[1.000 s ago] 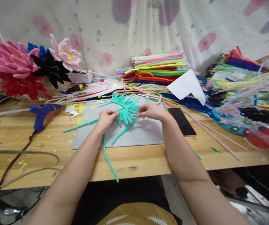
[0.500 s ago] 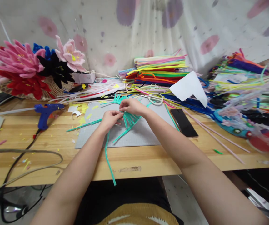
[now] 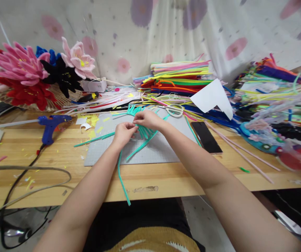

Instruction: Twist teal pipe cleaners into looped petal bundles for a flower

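Observation:
My left hand (image 3: 124, 133) and my right hand (image 3: 147, 119) meet over a grey board (image 3: 105, 154), their fingertips pinched together. A teal pipe cleaner (image 3: 122, 180) hangs from below my left hand past the board's front edge, and the left fingers are closed on it. Short teal pipe-cleaner pieces (image 3: 143, 132) fan out under my right hand, whose fingers are closed at the same spot; the exact grip is hidden. More teal strips (image 3: 141, 146) lie slanted on the board. Behind my hands sits a teal bunch (image 3: 133, 110), beside white-handled scissors (image 3: 174, 110).
A blue glue gun (image 3: 51, 127) with its cable lies at left, near fuzzy flowers (image 3: 21, 66). Colourful pipe-cleaner bundles (image 3: 180, 75) are stacked at the back. A black phone (image 3: 206, 137) and white paper (image 3: 213, 99) are at right. Yellow scraps (image 3: 94, 120) lie beside the board.
Both hands stay pinched together in nearly the same place, with only slight finger movement. The view has shifted very slightly.

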### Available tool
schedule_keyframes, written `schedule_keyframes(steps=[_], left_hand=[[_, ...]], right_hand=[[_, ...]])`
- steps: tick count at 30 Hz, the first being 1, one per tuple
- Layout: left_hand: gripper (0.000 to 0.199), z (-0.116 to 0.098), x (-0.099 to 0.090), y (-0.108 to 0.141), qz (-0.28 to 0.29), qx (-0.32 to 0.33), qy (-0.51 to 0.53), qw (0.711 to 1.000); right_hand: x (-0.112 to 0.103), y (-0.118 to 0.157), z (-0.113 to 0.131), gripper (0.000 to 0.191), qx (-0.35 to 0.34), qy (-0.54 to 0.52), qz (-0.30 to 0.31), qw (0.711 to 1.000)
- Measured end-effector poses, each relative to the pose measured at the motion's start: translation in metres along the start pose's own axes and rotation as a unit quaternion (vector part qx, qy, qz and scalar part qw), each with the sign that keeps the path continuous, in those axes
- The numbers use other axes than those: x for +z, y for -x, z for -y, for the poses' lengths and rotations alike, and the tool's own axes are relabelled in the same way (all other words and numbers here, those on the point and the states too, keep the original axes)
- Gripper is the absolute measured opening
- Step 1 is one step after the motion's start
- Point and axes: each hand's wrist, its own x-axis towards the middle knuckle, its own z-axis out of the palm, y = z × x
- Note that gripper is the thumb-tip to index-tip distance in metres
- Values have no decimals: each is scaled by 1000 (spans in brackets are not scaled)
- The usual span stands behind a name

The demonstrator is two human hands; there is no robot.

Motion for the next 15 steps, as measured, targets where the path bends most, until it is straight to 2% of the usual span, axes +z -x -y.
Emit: schedule_keyframes(steps=[4, 7, 12, 15], left_hand=[[15, 6, 2, -1, -34, 33, -25, 999], [15, 7, 2, 2, -62, 79, -94, 991], [11, 0, 4, 12, -94, 177, -198, 960], [10, -1, 6, 14, -100, 194, -220, 951]], right_hand=[[1, -2, -2, 20, 4, 31, 6, 999], [-4, -6, -3, 20, 16, 27, 51, 998], [-20, -13, -2, 20, 19, 50, 135, 989], [-27, -17, 3, 22, 17, 89, 166, 982]])
